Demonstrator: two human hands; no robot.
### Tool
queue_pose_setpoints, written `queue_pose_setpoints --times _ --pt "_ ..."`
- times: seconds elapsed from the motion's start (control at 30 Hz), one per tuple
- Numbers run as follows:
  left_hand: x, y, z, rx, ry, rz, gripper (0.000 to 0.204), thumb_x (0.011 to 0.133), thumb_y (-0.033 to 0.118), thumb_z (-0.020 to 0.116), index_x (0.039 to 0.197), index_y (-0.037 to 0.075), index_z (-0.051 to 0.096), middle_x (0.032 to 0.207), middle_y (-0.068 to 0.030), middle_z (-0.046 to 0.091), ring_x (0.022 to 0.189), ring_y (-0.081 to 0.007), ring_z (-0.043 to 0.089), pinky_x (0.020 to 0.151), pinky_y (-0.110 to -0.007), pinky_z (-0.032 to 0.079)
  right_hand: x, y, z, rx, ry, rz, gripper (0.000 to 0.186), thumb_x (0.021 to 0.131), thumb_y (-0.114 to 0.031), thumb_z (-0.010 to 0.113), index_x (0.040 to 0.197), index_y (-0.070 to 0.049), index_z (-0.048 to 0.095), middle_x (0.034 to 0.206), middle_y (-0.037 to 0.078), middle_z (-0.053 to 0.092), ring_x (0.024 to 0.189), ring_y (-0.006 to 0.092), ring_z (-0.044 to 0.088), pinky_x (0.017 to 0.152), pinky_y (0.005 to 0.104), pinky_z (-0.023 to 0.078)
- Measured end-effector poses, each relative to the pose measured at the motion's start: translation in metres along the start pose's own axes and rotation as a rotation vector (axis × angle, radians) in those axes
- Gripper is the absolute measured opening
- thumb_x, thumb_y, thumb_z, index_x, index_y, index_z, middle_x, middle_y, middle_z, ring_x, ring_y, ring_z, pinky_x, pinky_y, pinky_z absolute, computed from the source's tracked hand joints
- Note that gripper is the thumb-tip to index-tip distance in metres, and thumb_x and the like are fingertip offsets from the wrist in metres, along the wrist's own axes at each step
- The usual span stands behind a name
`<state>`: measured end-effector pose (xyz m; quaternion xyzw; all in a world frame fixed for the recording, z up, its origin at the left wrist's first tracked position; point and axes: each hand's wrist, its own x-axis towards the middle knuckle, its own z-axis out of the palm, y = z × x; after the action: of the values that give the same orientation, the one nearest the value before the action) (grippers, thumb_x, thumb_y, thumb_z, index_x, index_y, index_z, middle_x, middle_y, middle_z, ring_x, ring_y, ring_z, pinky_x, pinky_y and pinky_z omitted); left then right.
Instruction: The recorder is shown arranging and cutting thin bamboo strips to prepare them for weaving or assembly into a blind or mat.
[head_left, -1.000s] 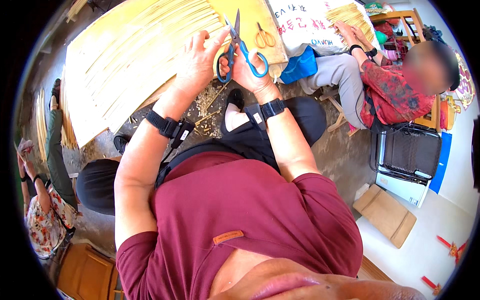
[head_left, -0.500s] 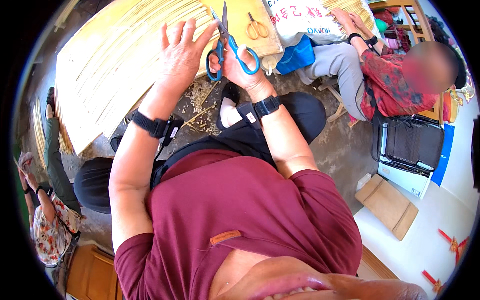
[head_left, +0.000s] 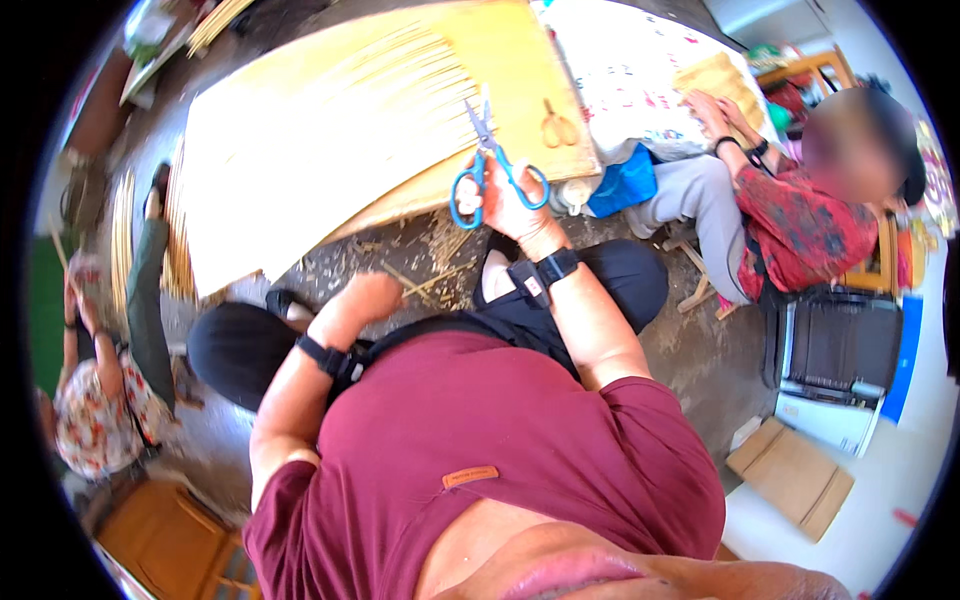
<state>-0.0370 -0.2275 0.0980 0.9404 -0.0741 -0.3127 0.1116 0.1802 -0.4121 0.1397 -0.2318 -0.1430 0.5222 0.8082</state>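
Note:
My right hand (head_left: 512, 212) holds blue-handled scissors (head_left: 486, 145), their slightly parted blades pointing up over the near edge of the pale yellow board (head_left: 530, 60). Long thin pale strips (head_left: 330, 130) lie across that board. A small pair of scissors with yellowish handles (head_left: 557, 125) lies to the right of the blue pair. My left hand (head_left: 372, 295) is low in front of my lap, below the board; its fingers are blurred and bent out of sight, so I cannot tell what, if anything, is in them.
A co-worker (head_left: 800, 225) at right has both hands on strips atop a white printed sack (head_left: 640, 60), beside a blue bag (head_left: 620, 190). Another person (head_left: 110, 410) sits at left. Scraps (head_left: 420, 270) litter the floor. A folded black chair (head_left: 835, 345) and cardboard (head_left: 788, 475) are at right.
My left hand has dropped from beside the scissor blades to near my lap. My right hand still holds the blue scissors. The view has shifted, so the board appears lower and further right.

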Motion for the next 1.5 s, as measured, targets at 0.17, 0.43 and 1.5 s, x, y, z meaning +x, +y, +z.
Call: queue_pose_setpoints --times 0.17,0.43,1.5 --pt "0.008 -0.045 0.025 -0.034 0.044 -0.299 0.020 0.082 0.018 0.055 0.078 0.006 0.070 0.086 -0.0162 0.068 0.077 -0.0321 0.068 0.063 -0.042 0.055 -0.014 0.019 0.044 -0.375 0.056 0.094 0.046 0.083 -0.038 0.068 0.111 -0.004 0.053 0.086 0.005 0.056 0.075 0.0141 0.055 0.070 0.0268 0.045" --pt "-0.022 -0.162 0.145 -2.297 0.970 -0.691 0.033 0.095 0.017 0.045 0.125 0.006 0.038 0.106 -0.0197 0.058 0.083 -0.0354 0.064 0.067 -0.050 0.056 -0.007 0.140 0.036 -0.833 -0.205 0.706 0.034 0.093 -0.035 0.057 0.109 -0.006 0.051 0.084 0.002 0.056 0.074 0.0082 0.055 0.066 0.0210 0.047" --pt "-0.040 -0.094 0.082 -2.258 0.680 -0.760 0.032 0.098 0.026 0.041 0.122 0.004 0.047 0.108 -0.0150 0.058 0.088 -0.0281 0.059 0.070 -0.046 0.051 0.035 0.221 0.073 -0.932 0.105 0.794 0.046 0.086 -0.056 0.057 0.100 -0.012 0.054 0.071 -0.001 0.060 0.055 0.0069 0.058 0.047 0.0196 0.042"
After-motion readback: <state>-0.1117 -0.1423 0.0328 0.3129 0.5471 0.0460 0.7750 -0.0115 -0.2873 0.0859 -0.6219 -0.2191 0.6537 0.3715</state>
